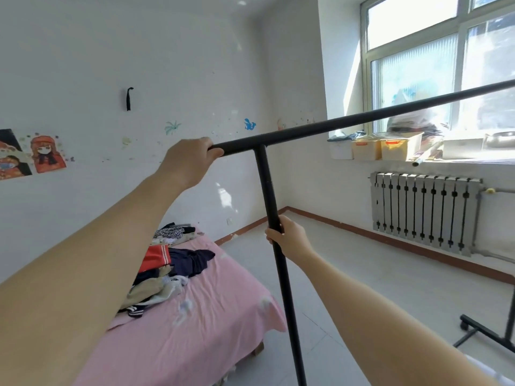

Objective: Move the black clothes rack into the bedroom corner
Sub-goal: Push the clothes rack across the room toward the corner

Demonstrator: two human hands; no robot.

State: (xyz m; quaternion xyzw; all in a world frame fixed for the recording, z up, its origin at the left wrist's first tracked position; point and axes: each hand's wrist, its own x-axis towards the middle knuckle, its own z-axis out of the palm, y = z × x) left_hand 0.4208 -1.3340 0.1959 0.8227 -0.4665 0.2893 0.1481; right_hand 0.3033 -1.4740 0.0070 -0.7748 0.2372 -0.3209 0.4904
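Note:
The black clothes rack (pixel 362 117) fills the middle of the view, its top bar running from centre to upper right and one upright post dropping to the bottom edge. My left hand (pixel 189 160) is closed over the near end of the top bar. My right hand (pixel 287 235) grips the upright post about halfway down. The rack's wheeled foot (pixel 485 331) on the far side shows at the lower right on the floor. The room corner (pixel 284 208) lies ahead, past the end of the bed, with bare grey floor tiles before it.
A bed with a pink sheet (pixel 195 324) and a heap of clothes (pixel 164 266) stands close on the left of the post. A grey radiator (pixel 423 213) sits under the window, and boxes (pixel 390 147) crowd the sill.

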